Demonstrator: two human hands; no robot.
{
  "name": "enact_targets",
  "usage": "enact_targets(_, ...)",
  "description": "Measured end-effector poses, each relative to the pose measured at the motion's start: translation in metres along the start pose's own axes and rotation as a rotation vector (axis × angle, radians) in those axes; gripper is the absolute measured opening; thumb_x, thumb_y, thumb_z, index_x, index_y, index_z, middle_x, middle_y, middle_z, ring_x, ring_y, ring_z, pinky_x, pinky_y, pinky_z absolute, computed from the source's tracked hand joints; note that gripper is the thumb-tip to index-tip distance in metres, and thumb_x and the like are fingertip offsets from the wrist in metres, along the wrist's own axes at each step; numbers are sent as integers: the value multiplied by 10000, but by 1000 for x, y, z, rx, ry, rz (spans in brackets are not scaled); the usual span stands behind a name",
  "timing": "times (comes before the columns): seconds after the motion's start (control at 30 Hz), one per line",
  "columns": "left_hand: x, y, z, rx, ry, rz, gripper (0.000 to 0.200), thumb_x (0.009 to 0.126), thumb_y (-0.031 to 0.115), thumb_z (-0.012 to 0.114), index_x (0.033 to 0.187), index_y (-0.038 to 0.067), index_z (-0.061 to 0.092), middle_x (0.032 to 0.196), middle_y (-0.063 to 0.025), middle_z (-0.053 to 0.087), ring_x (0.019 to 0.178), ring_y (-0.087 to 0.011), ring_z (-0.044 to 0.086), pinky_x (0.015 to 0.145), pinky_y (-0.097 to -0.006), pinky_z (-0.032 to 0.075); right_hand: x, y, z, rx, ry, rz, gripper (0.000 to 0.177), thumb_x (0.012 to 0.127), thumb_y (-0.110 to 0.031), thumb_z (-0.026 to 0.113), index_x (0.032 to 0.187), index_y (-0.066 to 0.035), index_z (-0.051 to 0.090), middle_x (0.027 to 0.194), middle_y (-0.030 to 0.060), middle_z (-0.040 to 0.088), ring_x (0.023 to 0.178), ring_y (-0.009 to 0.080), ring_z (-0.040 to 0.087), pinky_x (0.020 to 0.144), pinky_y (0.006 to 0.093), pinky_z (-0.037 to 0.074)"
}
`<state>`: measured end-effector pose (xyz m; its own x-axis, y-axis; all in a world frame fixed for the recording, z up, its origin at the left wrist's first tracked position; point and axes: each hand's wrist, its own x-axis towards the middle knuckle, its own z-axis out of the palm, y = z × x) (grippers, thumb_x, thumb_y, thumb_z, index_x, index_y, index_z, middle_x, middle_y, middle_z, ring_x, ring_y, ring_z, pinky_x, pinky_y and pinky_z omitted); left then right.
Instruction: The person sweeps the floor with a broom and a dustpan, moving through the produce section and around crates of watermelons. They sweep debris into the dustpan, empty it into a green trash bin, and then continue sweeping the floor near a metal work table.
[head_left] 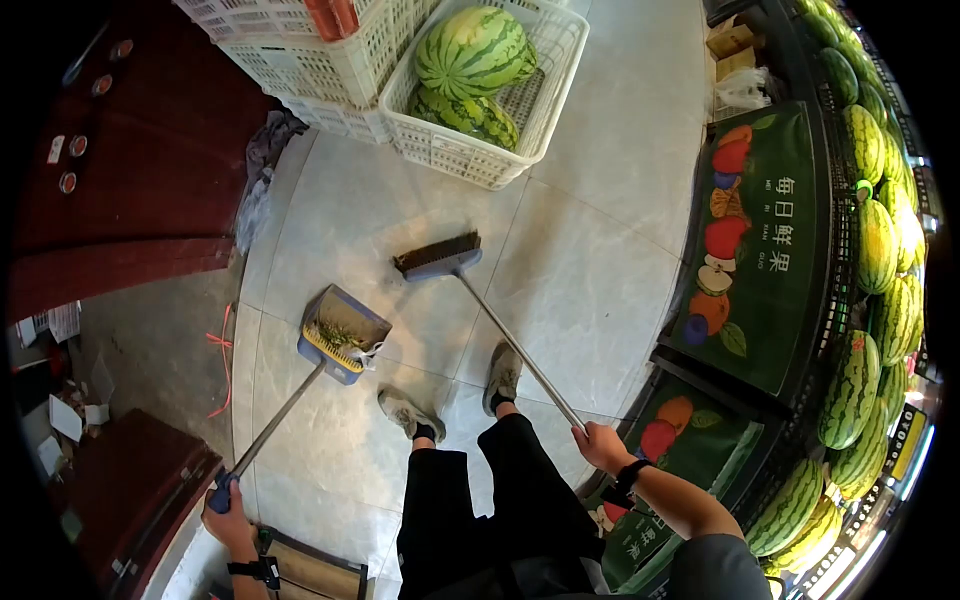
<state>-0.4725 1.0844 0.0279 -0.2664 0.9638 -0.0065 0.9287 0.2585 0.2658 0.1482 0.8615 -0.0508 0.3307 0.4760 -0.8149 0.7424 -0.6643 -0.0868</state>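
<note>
We record two long-handled tools, one in each hand. The dustpan (342,335) is a blue, wedge-shaped plastic scoop with a yellow strip along its lip. It rests on the floor (590,270) ahead of the left shoe (408,412) and holds a small heap of greenish scraps (336,333). Its thin grey shaft (275,425) runs back down to a blue grip.

The left hand (226,510) is wrapped fully round that grip, fingers closed, arm extended low and to the left, with a black strap on the wrist.

The broom (438,256) has a flat blue head with a dense row of dark bristles. It sits on the tiles just beyond the dustpan and apart from it. Its slim metal pole (515,345) slants back past the right shoe (503,375).

The right hand (600,445) is clenched tight on the top end of the pole, forearm bent inward, with a black band on the wrist.

The floor is large, smooth, pale glossy tiles. Beyond the broom stands a white lattice plastic crate (545,95) holding at least two striped green watermelons (470,50). More white crates (310,60) are stacked beside it.

To the right, a curved stand (760,240) with a green panel of printed fruit carries a row of many striped watermelons (880,250). We also note one thin red cord (220,345) lying on the floor at the left.
</note>
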Motion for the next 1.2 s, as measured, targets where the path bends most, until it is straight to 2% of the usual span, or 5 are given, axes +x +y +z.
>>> enact_targets(0.27, -3, -9, 0, -75, -43, -64, 344, 784, 306, 781, 740, -9, 650, 638, -117, 652, 545, -251, 623, 567, -351, 485, 68, -71, -3, 40, 223, -126, 478, 953, -407, 487, 789, 33, 578, 760, 300, 612, 754, 497, 582, 689, 559, 458)
enact_targets(0.47, 2, -12, -8, -50, -130, -94, 342, 791, 319, 781, 810, -11, 692, 710, -132, 687, 623, -239, 669, 599, -342, 503, 102, -122, 16, 83, 82, 88, 547, 961, -436, 426, 867, 58, 640, 813, 289, 650, 823, 454, 636, 752, 512, 510)
enact_targets(0.87, 35, -22, -21, -42, -145, 100, 413, 737, 355, 808, 706, -10, 619, 591, -135, 576, 522, -267, 554, 544, -364, 440, -74, -67, 82, 161, 19, 121, 581, 932, -460, 453, 769, 58, 661, 788, 314, 631, 804, 494, 611, 784, 544, 483)
enact_targets(1.07, 63, -26, -17, 6, -126, 262, 423, 723, 365, 812, 719, -9, 614, 628, -186, 588, 574, -360, 576, 564, -416, 452, -119, -56, 39, 814, -94, 461, 508, 965, -492, 463, 780, -32, 572, 578, 33, 524, 449, 147, 511, 416, 308, 433)
enact_targets(1.2, 75, -56, -5, 59, -146, 326, 421, 709, 371, 820, 731, -2, 626, 637, -184, 598, 601, -389, 578, 601, -442, 460, -99, 8, -7, 964, 39, 552, 468, 966, -446, 487, 779, -23, 556, 578, 38, 517, 427, 141, 487, 391, 304, 416)
